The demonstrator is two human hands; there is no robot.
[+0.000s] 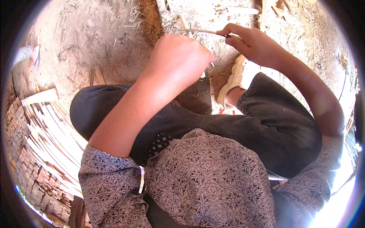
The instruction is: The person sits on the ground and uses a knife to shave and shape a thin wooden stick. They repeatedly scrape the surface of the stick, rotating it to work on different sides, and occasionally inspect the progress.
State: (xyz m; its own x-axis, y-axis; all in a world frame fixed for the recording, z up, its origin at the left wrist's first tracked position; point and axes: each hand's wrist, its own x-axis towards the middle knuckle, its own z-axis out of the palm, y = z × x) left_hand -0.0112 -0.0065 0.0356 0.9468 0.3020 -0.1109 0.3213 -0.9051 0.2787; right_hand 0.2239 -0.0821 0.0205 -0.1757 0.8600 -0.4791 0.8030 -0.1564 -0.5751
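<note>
Knife (pixel 205 31) gripped by its handle in right hand (pixel 249 41); blade crosses thin wooden stick (pixel 183 22) just beyond left hand (pixel 182 53), closed, apparently around the stick, palm side hidden. Judged: stick light, stiff, possibly brittle, best held well clear of the blade; knife light, rigid, handle-only.

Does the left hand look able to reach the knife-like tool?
Probably yes: the left hand looks near the knife-like tool, nothing visible between, though the right hand holds its handle.

The left grip (pixel 180 55) forms a fist; the right grip (pixel 245 41) curls, its arm (pixel 304 76) bent outward.
</note>
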